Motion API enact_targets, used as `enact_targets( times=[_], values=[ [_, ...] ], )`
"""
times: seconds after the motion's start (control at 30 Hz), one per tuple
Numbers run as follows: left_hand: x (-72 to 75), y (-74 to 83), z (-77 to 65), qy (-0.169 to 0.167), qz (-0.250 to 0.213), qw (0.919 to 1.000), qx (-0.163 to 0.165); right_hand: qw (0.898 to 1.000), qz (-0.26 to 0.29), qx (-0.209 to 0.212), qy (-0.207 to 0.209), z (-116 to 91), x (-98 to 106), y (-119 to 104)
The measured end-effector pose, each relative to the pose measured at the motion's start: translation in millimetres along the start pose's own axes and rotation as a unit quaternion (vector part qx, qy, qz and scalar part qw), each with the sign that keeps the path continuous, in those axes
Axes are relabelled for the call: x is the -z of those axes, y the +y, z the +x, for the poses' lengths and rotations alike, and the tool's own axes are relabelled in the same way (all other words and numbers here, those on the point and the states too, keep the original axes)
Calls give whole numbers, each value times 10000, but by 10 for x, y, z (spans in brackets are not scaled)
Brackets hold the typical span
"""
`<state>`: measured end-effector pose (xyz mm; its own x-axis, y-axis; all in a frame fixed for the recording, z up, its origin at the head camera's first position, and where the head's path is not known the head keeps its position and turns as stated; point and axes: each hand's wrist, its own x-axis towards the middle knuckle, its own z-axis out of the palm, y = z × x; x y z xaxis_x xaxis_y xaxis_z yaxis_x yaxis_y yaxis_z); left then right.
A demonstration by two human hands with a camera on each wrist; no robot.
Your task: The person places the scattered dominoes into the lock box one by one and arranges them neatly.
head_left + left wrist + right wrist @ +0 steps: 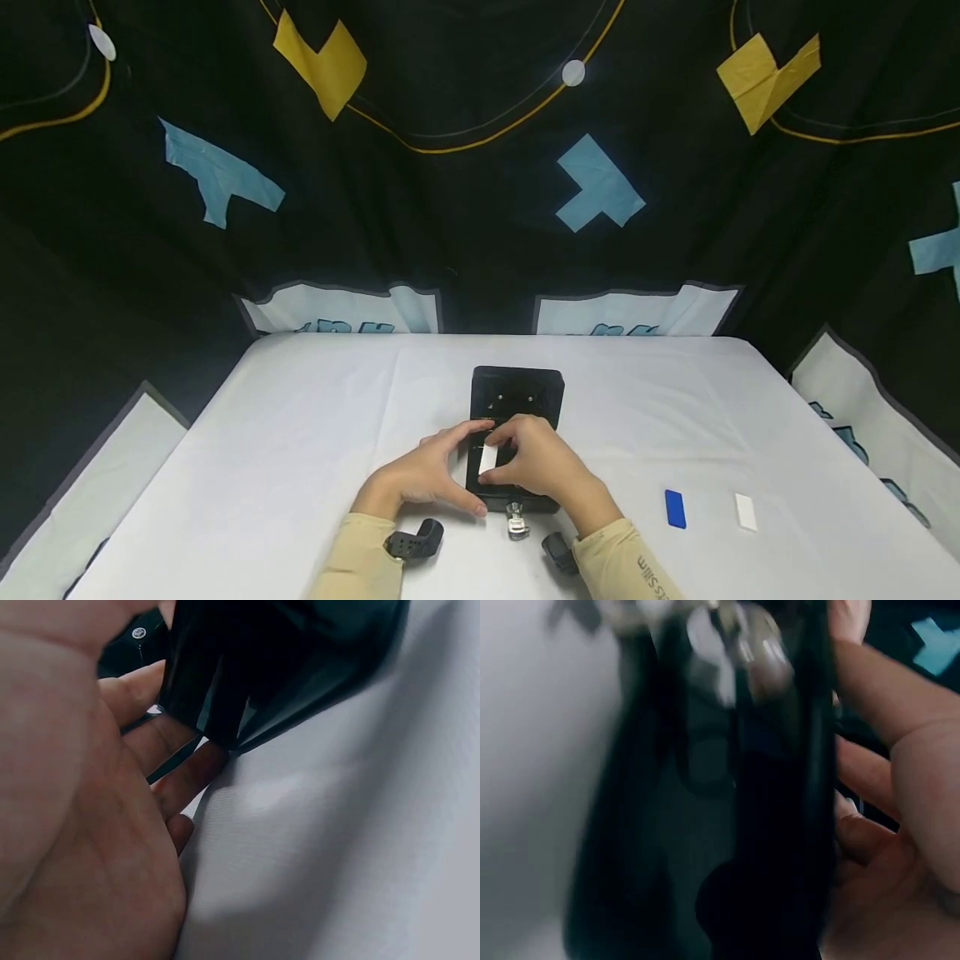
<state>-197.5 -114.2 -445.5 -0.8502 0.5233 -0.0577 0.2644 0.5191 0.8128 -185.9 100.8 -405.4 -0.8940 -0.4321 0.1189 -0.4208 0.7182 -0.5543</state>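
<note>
A black box stands on the white table with its lid raised at the back. At its left side, my left hand grips it, thumb at the front corner and fingers farther back; in the left wrist view, fingers lie along the dark wall. Over the box, my right hand pinches a white rectangular block between thumb and fingers. A shiny silver clasp hangs at the box's front. The right wrist view shows the box's dark front wall close up and blurred, partly hiding the hand.
A blue rectangular block and another white block lie on the table to the right. Dark bands are on both wrists. Behind the table hangs a black curtain with yellow and light-blue tape pieces.
</note>
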Motion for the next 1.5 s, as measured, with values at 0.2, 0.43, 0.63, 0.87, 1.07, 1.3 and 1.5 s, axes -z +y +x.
enact_targets(
  times=[0.2,0.43,0.63,0.87,1.07,1.3,1.5],
  values=[
    [1,13,-2,17,-28,10000,-65,9995,-264,-11,-151,76,-144,-87],
    [7,37,8,-4,-82,9999,-96,9989,-436,-174,-92,97,-217,-120],
    [12,34,4,-9,-69,9999,-81,9988,-437,-182,-137,83,-232,-129],
    [-24,20,40,-82,-9,9999,-112,9997,-199,-112,-17,-56,-151,-46],
    [-36,37,41,-35,23,10000,49,9988,436,-89,224,-210,50,41],
    [-22,50,5,74,-19,10000,47,9931,751,-553,709,-435,351,276],
    [-7,39,8,83,-49,10000,-24,9912,770,-887,612,-705,606,549]
  ],
)
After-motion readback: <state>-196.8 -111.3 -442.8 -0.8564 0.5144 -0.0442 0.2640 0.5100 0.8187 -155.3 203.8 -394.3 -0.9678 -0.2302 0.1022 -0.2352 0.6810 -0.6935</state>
